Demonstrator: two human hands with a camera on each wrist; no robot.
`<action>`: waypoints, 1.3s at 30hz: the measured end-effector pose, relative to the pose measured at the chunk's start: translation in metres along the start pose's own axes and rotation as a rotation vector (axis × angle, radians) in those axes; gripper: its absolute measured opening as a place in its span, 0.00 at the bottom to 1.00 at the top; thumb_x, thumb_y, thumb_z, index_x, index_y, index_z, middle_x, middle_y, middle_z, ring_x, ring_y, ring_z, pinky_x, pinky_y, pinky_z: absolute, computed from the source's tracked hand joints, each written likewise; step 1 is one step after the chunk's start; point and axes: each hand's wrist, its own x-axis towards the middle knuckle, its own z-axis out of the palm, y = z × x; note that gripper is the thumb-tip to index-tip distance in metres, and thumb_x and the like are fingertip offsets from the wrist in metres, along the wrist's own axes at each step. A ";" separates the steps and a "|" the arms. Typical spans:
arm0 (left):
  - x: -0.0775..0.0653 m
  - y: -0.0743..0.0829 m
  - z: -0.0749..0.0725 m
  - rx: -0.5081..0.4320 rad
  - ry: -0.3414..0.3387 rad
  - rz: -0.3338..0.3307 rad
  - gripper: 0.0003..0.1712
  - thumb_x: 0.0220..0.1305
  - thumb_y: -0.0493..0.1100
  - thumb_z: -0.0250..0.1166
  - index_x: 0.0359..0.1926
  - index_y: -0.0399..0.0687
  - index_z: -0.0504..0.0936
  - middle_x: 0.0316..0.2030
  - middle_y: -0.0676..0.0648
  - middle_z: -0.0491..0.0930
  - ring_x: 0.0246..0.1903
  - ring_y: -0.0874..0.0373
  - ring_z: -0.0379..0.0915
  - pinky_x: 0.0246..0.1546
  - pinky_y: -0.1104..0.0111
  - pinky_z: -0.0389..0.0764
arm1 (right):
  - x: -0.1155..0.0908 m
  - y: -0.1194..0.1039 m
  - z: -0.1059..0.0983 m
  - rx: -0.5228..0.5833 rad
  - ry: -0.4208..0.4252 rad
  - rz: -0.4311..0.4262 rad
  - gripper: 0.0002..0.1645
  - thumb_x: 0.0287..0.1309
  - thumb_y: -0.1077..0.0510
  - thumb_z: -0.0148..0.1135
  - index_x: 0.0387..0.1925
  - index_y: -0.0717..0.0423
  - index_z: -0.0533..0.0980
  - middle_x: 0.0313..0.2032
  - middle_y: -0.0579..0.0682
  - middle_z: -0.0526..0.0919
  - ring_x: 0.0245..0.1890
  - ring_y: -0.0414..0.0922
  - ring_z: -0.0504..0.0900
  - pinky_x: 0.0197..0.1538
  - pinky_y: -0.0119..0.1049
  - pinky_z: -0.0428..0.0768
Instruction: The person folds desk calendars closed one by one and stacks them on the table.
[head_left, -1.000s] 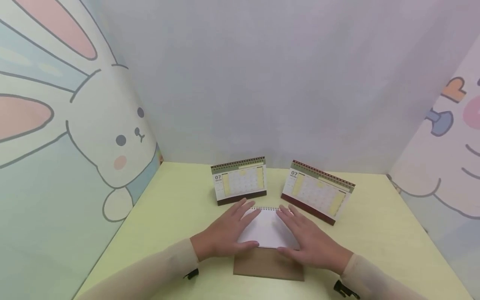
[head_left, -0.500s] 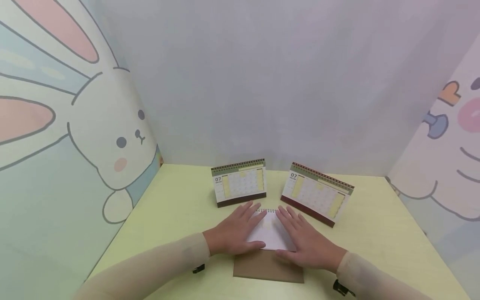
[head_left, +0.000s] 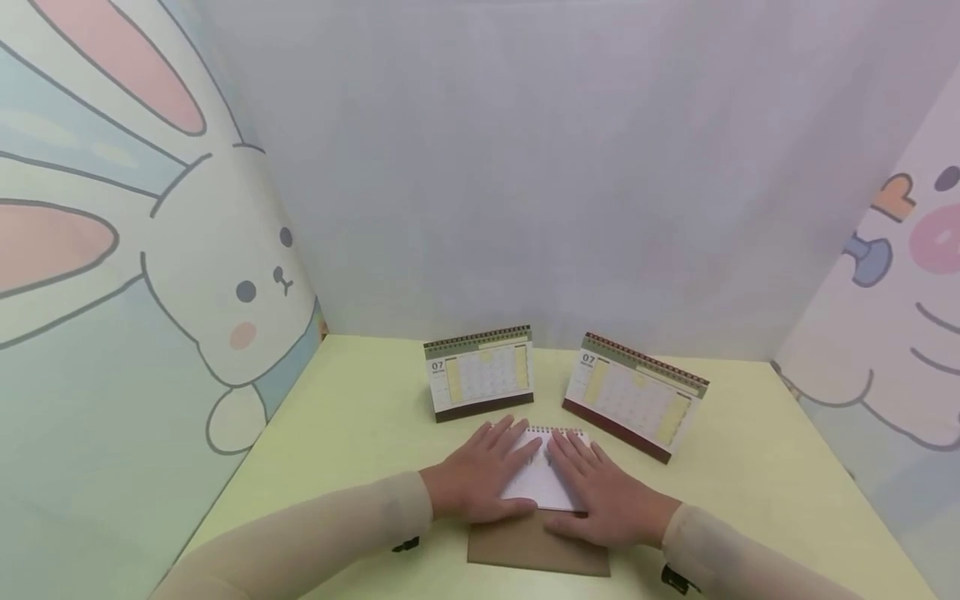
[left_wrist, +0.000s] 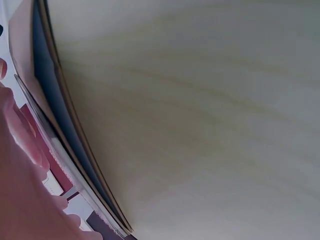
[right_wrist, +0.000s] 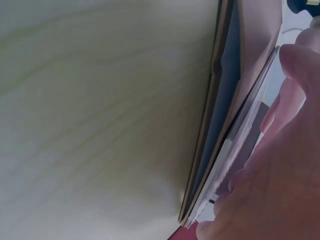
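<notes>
A third desk calendar [head_left: 546, 490] lies flat on the table in the head view, its white spiral-bound pages uppermost. Below them extends its brown cardboard stand [head_left: 538, 546]. On the left part of the pages rests my left hand [head_left: 480, 477], palm down with spread fingers. My right hand [head_left: 613, 498] lies the same way on the right part, thumb near the lower page edge. Both hands hide the page sides. From the side, the left wrist view shows the folded cardboard layers [left_wrist: 75, 115] under the pages, with a narrow gap between them; the right wrist view matches.
Two calendars stand upright behind the hands: one with a dark base [head_left: 483, 375] at left, one with a red base [head_left: 633, 396] angled at right. The pale yellow table [head_left: 360, 417] meets a plain back wall [head_left: 495, 167] and cartoon-printed side walls.
Both hands have slid inward over the pages, the left to the right and the right slightly to the left, narrowing the gap between them. The standing calendars stay put; the view tilts slightly.
</notes>
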 end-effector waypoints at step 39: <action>0.000 0.010 0.008 0.080 -0.090 -0.046 0.55 0.86 0.85 0.41 0.99 0.68 0.46 1.00 0.47 0.41 1.00 0.44 0.39 0.98 0.37 0.53 | 0.009 0.004 0.007 -0.055 -0.116 -0.030 0.66 0.82 0.19 0.57 0.97 0.57 0.51 0.98 0.62 0.48 0.98 0.69 0.50 0.92 0.83 0.53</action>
